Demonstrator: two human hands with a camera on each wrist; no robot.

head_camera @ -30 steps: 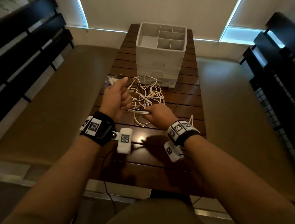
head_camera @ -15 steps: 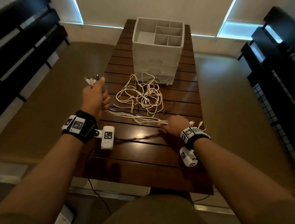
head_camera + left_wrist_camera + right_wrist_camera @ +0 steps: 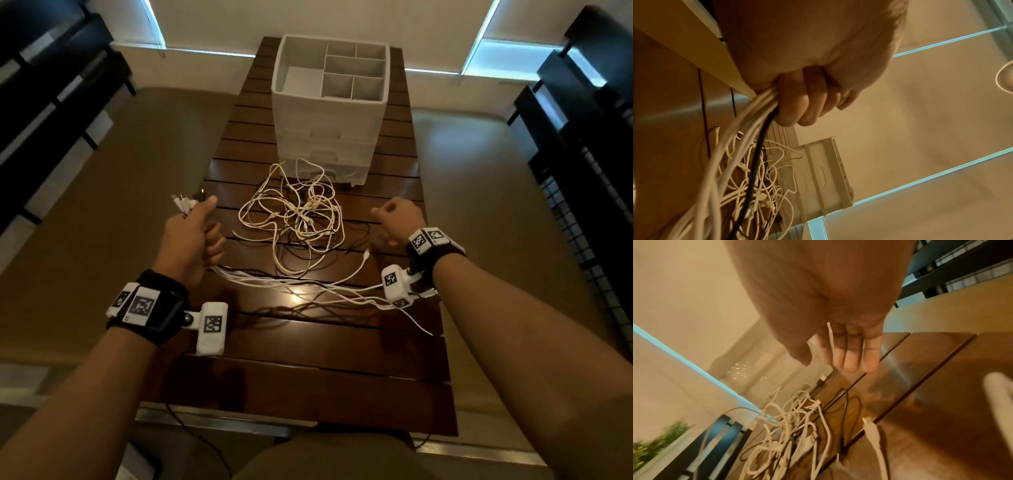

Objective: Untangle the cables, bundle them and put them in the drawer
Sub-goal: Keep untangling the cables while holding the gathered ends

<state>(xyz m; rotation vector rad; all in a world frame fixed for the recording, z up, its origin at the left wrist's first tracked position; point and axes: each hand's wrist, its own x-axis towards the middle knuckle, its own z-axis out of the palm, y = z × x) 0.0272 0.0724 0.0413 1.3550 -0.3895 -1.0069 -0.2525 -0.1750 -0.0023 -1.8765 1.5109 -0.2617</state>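
My left hand (image 3: 197, 236) grips a bunch of white cables and one black cable (image 3: 748, 138) in a fist over the table's left edge. Their plug ends (image 3: 183, 204) stick out above the thumb. The strands (image 3: 301, 286) trail right across the wooden table (image 3: 308, 377) to its right edge. A loose tangle of white and black cables (image 3: 294, 212) lies in front of the white drawer unit (image 3: 329, 137), whose drawers are closed. My right hand (image 3: 394, 216) hovers to the right of the tangle with relaxed fingers (image 3: 851, 356), holding nothing.
The drawer unit's top tray (image 3: 352, 65) has several open compartments. Benches flank the narrow table on the left (image 3: 102, 205) and right (image 3: 496, 205). Dark slatted frames (image 3: 582, 137) stand at both sides. A white plug end (image 3: 871, 430) lies near the right edge.
My right hand has let go of the strands and lifted away to the right. My left hand has drawn the gripped bunch leftward, stretching the strands across the table.
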